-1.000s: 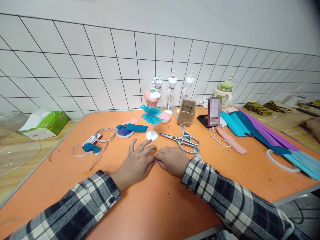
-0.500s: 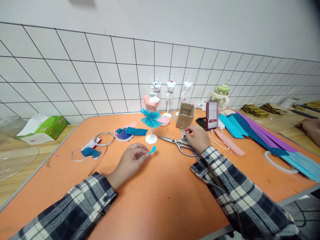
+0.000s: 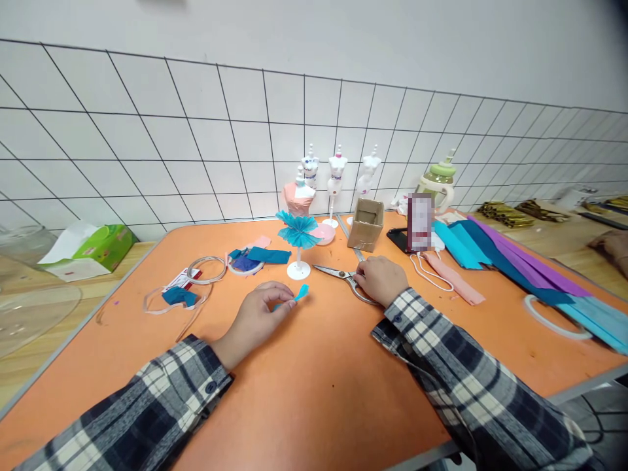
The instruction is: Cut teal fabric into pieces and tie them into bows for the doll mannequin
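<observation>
Left hand (image 3: 259,315) pinch-tight on blue strip (image 3: 302,292); right hand (image 3: 383,280) half-curled on scissors (image 3: 347,276)

The left hand (image 3: 256,314) lies left of the scissors (image 3: 347,275) and nearer the body, back up, thumb pressed towards the curled fingertips; its bare left wrist (image 3: 226,348) shows beyond the cuff; the right hand (image 3: 383,280) is over the scissors' handles, back up, fingers bent down, fingertips partly hidden; the sleeved left forearm (image 3: 147,399) and right forearm (image 3: 468,373) both slant inward towards the scissors.
</observation>
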### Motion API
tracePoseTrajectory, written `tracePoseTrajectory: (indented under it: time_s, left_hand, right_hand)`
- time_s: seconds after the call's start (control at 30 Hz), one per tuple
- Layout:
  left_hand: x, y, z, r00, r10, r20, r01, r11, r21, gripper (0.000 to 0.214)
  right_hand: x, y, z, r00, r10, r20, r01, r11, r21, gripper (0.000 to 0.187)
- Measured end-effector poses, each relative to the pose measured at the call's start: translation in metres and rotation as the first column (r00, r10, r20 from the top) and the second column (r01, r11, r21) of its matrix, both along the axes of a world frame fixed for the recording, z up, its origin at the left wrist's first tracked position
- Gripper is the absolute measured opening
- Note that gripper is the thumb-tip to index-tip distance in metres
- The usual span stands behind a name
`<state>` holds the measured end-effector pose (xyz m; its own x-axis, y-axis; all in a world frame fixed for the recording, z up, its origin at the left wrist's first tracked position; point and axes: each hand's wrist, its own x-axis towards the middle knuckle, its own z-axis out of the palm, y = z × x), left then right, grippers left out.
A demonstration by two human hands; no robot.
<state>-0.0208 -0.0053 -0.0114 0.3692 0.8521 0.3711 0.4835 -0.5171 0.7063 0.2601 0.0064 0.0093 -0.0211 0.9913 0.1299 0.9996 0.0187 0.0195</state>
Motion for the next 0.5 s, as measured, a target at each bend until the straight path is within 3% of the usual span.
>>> tracePoseTrajectory:
  time_s: [0.23,0.37,0.43,0.5]
  left_hand:
    - [0.0003,-0.0016,0.0012,1.000,-0.010,-0.001,0.010,0.999,-0.031,0.018]
    - [0.0021,-0.0047,0.0016,0.999,0.008,0.040,-0.003,0.993,-0.120,0.020]
    - [0.0044,-0.0072,0.0018,0.997,0.030,0.074,-0.012,0.971,-0.239,0.023]
    - [0.0070,-0.0095,0.0025,0.995,0.054,0.085,-0.019,0.927,-0.375,0.028]
  right_hand:
    - [-0.0019,-0.0012,-0.0010,0.999,0.001,0.038,-0.001,1.000,0.004,0.025]
    - [-0.0022,0.0005,-0.0050,0.998,0.020,0.053,-0.023,0.999,0.043,0.026]
    - [-0.0007,0.0014,-0.0041,1.000,0.010,-0.025,-0.008,0.996,0.092,0.023]
    - [-0.0019,0.0001,-0.0002,0.977,0.030,-0.211,0.002,0.989,0.149,0.019]
